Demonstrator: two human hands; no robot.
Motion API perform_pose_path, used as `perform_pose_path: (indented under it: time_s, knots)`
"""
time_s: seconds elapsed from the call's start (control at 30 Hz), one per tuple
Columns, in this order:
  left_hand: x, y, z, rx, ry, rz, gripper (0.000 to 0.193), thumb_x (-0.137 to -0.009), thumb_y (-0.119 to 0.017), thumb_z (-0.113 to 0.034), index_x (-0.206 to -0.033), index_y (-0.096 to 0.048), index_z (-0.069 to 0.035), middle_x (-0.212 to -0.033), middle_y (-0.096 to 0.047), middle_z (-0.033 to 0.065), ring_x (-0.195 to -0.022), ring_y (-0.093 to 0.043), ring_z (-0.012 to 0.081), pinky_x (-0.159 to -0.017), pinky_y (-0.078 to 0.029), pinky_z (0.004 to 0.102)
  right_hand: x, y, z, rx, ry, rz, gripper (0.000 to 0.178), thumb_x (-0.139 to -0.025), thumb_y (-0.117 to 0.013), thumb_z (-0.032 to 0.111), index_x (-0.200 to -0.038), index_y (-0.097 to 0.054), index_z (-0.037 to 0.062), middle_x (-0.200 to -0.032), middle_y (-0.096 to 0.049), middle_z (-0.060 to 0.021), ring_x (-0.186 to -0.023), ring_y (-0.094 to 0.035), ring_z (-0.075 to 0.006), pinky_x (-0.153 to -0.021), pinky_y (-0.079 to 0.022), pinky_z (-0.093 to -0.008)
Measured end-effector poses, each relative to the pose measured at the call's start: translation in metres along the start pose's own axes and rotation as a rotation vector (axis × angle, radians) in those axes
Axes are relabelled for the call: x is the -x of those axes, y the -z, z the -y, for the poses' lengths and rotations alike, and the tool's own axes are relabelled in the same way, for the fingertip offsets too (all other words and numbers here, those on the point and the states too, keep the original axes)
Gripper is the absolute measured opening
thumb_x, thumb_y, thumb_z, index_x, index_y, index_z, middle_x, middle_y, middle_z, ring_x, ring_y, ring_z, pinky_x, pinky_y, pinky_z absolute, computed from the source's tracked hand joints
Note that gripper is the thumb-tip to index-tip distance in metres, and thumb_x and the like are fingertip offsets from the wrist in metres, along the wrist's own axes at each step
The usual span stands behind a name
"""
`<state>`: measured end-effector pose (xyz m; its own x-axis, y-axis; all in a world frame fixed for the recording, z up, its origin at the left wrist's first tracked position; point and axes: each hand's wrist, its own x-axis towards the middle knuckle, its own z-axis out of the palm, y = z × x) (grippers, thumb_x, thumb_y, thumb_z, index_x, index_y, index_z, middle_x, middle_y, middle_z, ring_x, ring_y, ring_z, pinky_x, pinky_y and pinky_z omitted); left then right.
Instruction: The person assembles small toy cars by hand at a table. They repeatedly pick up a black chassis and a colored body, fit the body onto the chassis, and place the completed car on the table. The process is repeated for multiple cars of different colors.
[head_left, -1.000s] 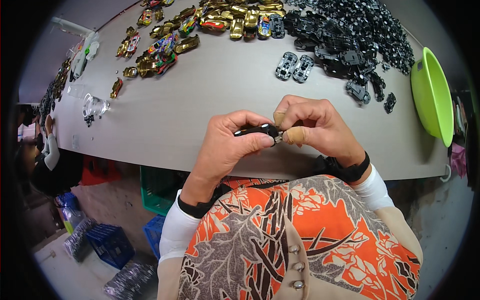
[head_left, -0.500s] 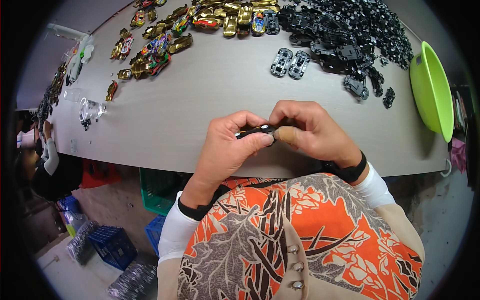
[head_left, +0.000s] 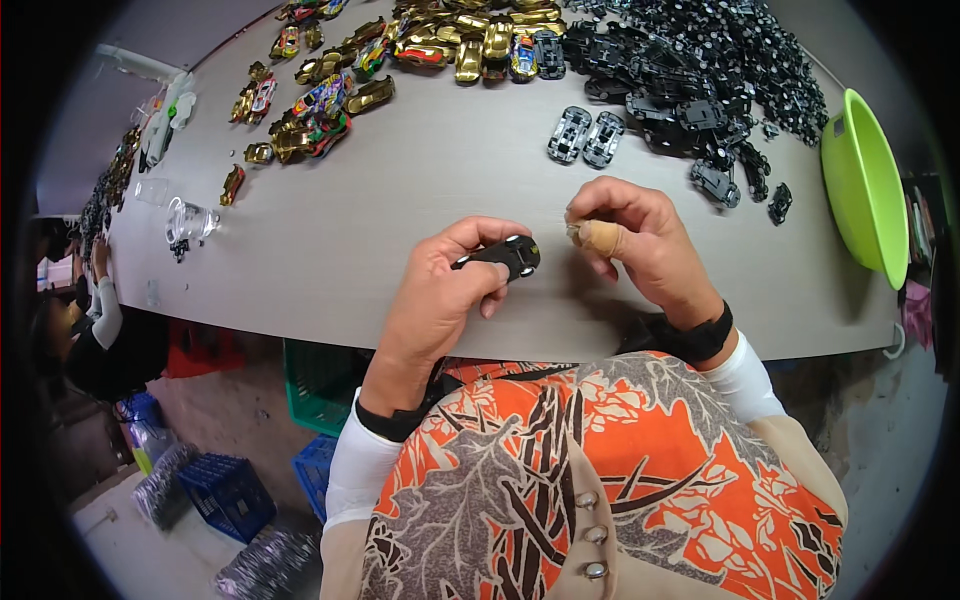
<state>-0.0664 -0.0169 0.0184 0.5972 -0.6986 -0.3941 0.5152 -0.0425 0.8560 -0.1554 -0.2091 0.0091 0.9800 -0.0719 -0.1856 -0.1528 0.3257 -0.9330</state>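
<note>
A black toy car (head_left: 508,259) is held between the thumb and fingers of my left hand (head_left: 446,282), over the near part of the table. To its right, apart from the car, my right hand (head_left: 640,240) pinches its thumb, which wears a tan finger wrap, against the index finger. A tiny light-coloured piece shows at those fingertips, too small to name. Beyond my hands lie two dark toy car chassis (head_left: 569,136) side by side, near a big heap of black chassis (head_left: 690,110). Gold and coloured toy car bodies (head_left: 300,130) are piled at the far left and centre.
A lime green basin (head_left: 862,190) stands on its side at the table's right edge. A clear plastic cup (head_left: 190,220) lies on the left. Another person (head_left: 105,320) works at far left. Crates, one green (head_left: 305,385) and one blue (head_left: 228,495), sit below the table.
My hands have come apart. The right hand has moved up and to the right, off the toy car, while the left still holds it, now turned so more of its black side shows.
</note>
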Motion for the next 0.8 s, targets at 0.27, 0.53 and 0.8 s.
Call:
perform_pose_path:
  time_s: [0.27, 0.53, 0.8]
  knots:
    - [-0.007, 0.004, 0.014, 0.135, -0.124, -0.063, 0.025, -0.078, -0.064, -0.003, -0.102, -0.055, -0.001, -0.084, -0.06, 0.0046, -0.06, -0.053, 0.007, -0.046, -0.041, 0.0184, 0.002, -0.011, -0.002, 0.1, -0.024, 0.123, 0.012, -0.079, -0.056, -0.001, -0.089, -0.06, 0.0017, -0.072, -0.057, 0.0011, -0.06, -0.053, -0.0042, -0.05, -0.043, -0.0182]
    - [-0.001, -0.007, 0.012, 0.152, -0.115, 0.068, 0.025, -0.086, -0.061, -0.014, -0.106, -0.055, -0.001, -0.083, -0.062, 0.0092, -0.071, -0.062, 0.0169, -0.065, -0.055, 0.029, -0.001, -0.001, 0.01, 0.077, 0.099, 0.114, 0.006, -0.077, -0.062, 0.0, -0.082, -0.061, -0.0008, -0.076, -0.057, -0.0006, -0.059, -0.055, -0.0057, -0.051, -0.044, -0.0193]
    - [0.007, -0.003, 0.01, -0.103, -0.029, 0.18, 0.023, -0.081, -0.063, -0.008, -0.103, -0.06, -0.001, -0.076, -0.064, 0.008, -0.058, -0.057, 0.0095, -0.049, -0.043, 0.0195, 0.001, -0.005, 0.011, 0.002, -0.008, 0.2, 0.007, -0.077, -0.062, 0.0, -0.084, -0.061, 0.0007, -0.073, -0.059, 0.0006, -0.06, -0.052, -0.0038, -0.051, -0.041, -0.0179]
